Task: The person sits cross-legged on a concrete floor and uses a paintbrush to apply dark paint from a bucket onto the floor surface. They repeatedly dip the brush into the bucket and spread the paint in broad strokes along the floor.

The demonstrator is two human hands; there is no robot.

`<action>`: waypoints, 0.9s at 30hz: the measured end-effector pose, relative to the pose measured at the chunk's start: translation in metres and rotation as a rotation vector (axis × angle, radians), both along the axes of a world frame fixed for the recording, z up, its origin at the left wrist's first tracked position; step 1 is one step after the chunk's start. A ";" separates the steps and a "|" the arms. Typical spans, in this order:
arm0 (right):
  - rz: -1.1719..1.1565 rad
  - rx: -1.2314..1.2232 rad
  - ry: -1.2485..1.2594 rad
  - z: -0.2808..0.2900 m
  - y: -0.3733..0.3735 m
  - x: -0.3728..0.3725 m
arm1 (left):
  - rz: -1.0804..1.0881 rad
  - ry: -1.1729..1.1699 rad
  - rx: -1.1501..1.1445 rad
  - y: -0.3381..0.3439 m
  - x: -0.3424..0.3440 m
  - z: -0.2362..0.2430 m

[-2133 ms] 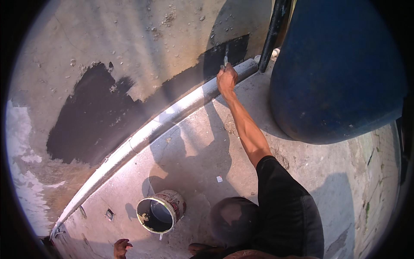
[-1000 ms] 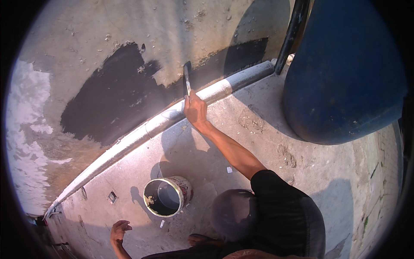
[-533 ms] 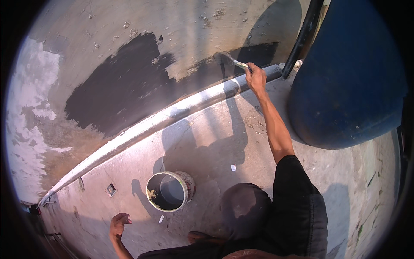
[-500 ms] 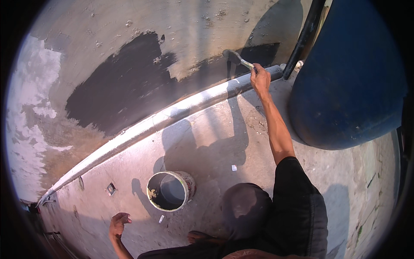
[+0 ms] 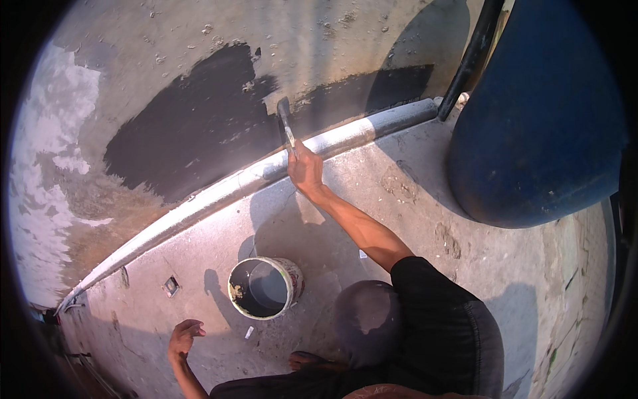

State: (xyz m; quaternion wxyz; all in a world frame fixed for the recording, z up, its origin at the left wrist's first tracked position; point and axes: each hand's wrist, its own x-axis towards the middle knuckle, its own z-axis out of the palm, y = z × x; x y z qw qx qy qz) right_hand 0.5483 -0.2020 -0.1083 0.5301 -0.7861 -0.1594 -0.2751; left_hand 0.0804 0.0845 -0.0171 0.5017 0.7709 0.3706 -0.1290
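Note:
My right hand (image 5: 306,170) is closed round the handle of a paintbrush (image 5: 284,120). Its bristles lie against the wall at the border between a dark grey painted patch (image 5: 193,126) and a strip of bare wall. Over the ground at the lower left hangs my left hand (image 5: 184,340), fingers loosely bent and holding nothing that I can see. Between my two arms stands a round bucket (image 5: 296,282) with grey liquid inside and stained, chipped walls.
A light-coloured pipe (image 5: 219,188) runs along the foot of the wall. At the right a large dark blue tank (image 5: 538,126) stands beside a black pipe (image 5: 473,56). My knee (image 5: 369,322) is just right of the bucket. Small white scraps lie on the concrete.
My right hand has swept the paintbrush leftward along the wall, from near the black pipe to the large dark patch. My left hand has hardly moved.

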 end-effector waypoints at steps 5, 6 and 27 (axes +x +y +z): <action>0.200 -0.088 -0.049 0.004 -0.041 0.026 | -0.014 0.001 -0.009 -0.002 0.002 0.000; 0.130 -0.117 -0.036 0.010 -0.056 0.043 | -0.003 0.007 -0.015 -0.003 0.000 0.000; -0.057 -0.002 -0.008 0.002 0.057 -0.013 | -0.046 0.017 -0.018 -0.004 0.002 0.005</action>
